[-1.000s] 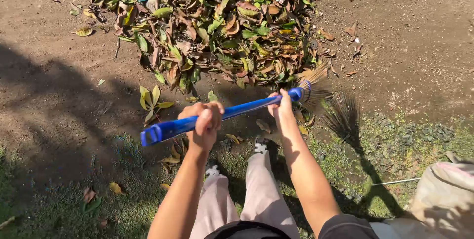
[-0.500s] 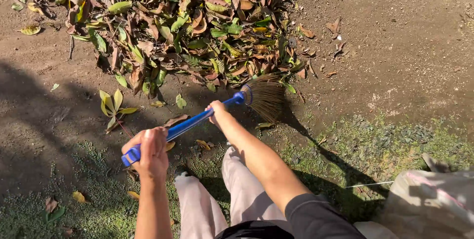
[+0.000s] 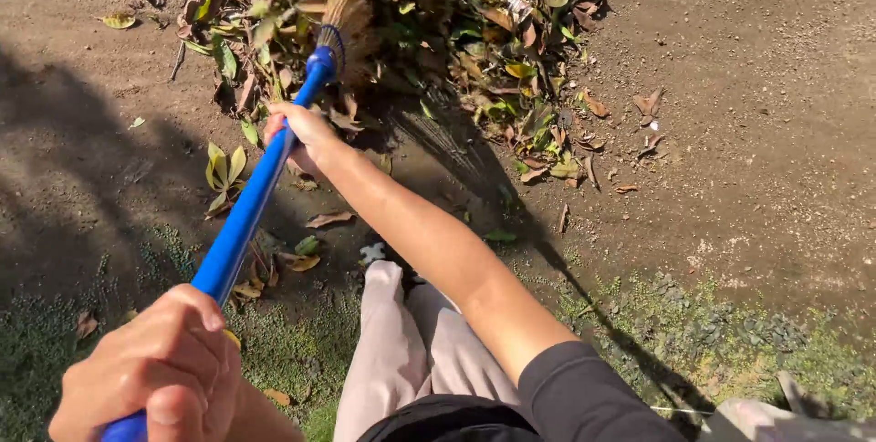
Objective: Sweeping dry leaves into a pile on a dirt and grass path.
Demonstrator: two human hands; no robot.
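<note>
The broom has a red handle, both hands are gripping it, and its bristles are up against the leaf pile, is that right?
Not quite: the handle is blue, not red, as the head view shows. The rest holds: the left hand grips its near end, the right hand grips farther along, and the bristles are against the leaf pile.

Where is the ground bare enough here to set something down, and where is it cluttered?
Bare dirt lies at right, between the leaf pile and the grass strip. A shaded bare patch lies at left, beside the blue broom handle. It is crowded at the pile, where the bristles sit, and scattered leaves lie around the right hand. The left hand grips the handle's end.
</note>
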